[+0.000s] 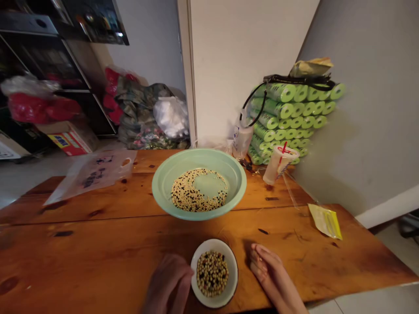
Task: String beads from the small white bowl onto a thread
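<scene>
A small white bowl with a dark rim stands near the table's front edge, holding pale and dark round beans or seeds. My left hand, slightly blurred, is at its left side, fingers bent together and tips at the rim; whether they touch it or pinch anything is unclear. To the right of the bowl, my right hand is apart from it, low over the tabletop, with fingers curled together and their inner side hidden. Behind the bowl sits a wide green basin, with similar beans or seeds spread in a crescent.
The wooden table bears a flat plastic bag at left, a lidded cup with red straw, another plastic cup and a yellow packet at right. Green-wrapped rolls are stacked by the wall.
</scene>
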Tool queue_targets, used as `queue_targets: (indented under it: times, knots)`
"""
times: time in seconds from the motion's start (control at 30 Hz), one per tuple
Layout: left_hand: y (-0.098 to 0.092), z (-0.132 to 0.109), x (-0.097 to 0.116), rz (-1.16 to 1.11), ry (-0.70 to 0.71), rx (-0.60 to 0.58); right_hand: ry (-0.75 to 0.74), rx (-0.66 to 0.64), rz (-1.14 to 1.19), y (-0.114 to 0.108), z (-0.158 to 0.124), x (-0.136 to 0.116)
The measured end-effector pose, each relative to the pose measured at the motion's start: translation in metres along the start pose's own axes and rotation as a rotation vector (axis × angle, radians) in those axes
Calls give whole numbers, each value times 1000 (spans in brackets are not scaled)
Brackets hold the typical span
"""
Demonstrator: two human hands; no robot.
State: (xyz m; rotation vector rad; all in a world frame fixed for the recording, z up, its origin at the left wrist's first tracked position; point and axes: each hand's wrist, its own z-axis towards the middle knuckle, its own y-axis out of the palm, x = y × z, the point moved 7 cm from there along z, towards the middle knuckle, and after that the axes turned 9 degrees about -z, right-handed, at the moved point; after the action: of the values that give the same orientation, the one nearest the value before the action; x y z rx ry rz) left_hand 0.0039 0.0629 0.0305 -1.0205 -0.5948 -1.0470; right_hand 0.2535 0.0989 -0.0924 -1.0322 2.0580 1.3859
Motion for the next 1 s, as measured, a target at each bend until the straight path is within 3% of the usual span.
queue_targets:
  times: [0.13,0.23,0.3,0.57,0.63,0.8,1.0]
  knots:
    - [42,19,10,-163,-259,-233,-18,-25,-109,54,-30,-20]
    - [59,18,25,-194,-298,-330,9,-82,-154,94,-51,-24]
    - [64,14,33,-173,-284,-331,33,-55,-150,105,-59,-21]
    - [58,-5,30,-91,-264,-190,25,-17,-123,107,-65,-8]
    - [53,-8,26,-118,-322,-127,58,-32,-132,109,-66,-3]
    - [38,-10,17,-416,-548,34,177,-145,-172,114,-68,9]
    - [30,-2,19,-565,-555,40,164,-230,-178,116,-70,4]
